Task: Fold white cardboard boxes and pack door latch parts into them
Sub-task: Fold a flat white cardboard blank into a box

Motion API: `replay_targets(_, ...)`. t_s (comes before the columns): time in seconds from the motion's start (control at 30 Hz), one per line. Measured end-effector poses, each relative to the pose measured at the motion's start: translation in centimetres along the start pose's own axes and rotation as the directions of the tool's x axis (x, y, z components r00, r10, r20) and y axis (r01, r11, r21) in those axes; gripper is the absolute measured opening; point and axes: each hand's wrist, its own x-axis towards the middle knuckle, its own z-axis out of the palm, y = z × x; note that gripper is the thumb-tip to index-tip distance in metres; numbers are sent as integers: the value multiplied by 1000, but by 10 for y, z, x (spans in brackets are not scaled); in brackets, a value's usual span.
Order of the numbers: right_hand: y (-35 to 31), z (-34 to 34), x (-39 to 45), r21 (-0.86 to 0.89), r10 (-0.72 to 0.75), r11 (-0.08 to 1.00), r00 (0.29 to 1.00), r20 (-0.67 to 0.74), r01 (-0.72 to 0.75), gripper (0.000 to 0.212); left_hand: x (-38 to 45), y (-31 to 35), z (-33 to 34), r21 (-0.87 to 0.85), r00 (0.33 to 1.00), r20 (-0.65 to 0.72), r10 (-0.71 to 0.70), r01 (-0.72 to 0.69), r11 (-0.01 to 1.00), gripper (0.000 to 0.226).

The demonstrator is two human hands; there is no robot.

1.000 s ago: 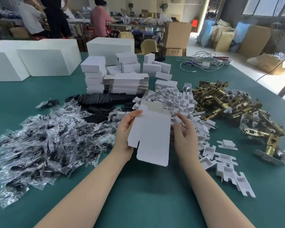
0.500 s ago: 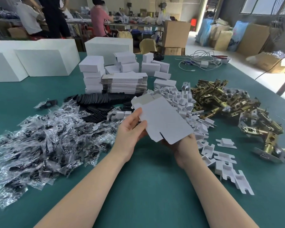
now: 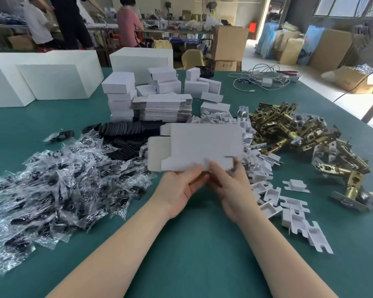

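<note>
A flat white cardboard box blank is held up above the green table, long side level, its flaps out to the left. My left hand pinches its lower edge from below. My right hand grips the same edge just to the right, fingers curled behind the card. A stack of flat blanks lies behind it. Brass door latches are heaped at the right. White folded inserts lie scattered beside my right wrist.
Clear bags of black parts cover the left of the table, with black discs behind them. Folded small white boxes are stacked at the back, large white boxes behind. Cables lie far right. People work at a far bench.
The box blank has turned from upright to tilted to lying level, and moved up and away. Both hands have come together under its lower edge.
</note>
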Motion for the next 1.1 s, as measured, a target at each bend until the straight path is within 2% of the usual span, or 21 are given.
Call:
replay_targets(0.1, -8, -5, 5, 160, 8, 987, 999, -43, -1, 39, -3, 8, -3, 97, 969, 220, -112, 92, 991, 39)
replay_targets(0.17, -16, -14, 12, 274, 16, 962, 996, -84, 8, 31, 1, 21, -9, 57, 952, 280, -120, 108, 992, 46)
replay_targets(0.27, -25, -26, 17, 236, 32, 972, 996, -82, -12, 32, 6, 36, -16, -9, 976, 188, -109, 112, 994, 37)
replay_targets(0.3, -26, -29, 18, 176, 34, 984, 997, -65, -22, 34, 7, 36, -18, 24, 983, 147, -106, 104, 994, 31)
replay_targets(0.43, -26, -30, 18, -19, -11, 1000, 1000, 2, 11, 46, 6, 27, -20, 176, 996, 18, -91, 87, 981, 35)
replay_targets(0.53, -26, -29, 17, 31, -49, 998, 997, -52, 51, 55, 4, 27, -20, 234, 992, 60, -115, 98, 967, 48)
replay_targets(0.6, -25, -27, 16, 70, -70, 994, 990, -122, 79, 59, 3, 27, -19, 207, 984, 119, -134, 108, 972, 55)
replay_targets(0.67, -21, -25, 16, 51, -95, 993, 982, -162, 105, 57, 2, 23, -16, 205, 987, 112, -116, 91, 975, 59)
replay_targets(0.77, -13, -22, 15, -132, -182, 977, 977, -107, 168, 40, 2, 14, -11, 328, 999, 51, -15, -2, 945, 53)
replay_targets(0.83, -8, -19, 14, -216, -217, 956, 974, -61, 199, 37, 2, 12, -11, 324, 999, 41, 4, -18, 946, 49)
replay_targets(0.93, -6, -15, 15, -233, -211, 952, 977, -28, 199, 42, 4, 12, -12, 287, 997, 68, -24, 4, 958, 51)
replay_targets(1.03, -6, -12, 11, -309, -216, 930, 976, -29, 197, 50, 5, 5, -8, 343, 996, 18, 84, -85, 936, 49)
replay_targets(1.1, -4, -5, 3, -355, -223, 912, 975, -9, 205, 68, 8, -1, -5, 335, 983, -67, 171, -139, 932, 45)
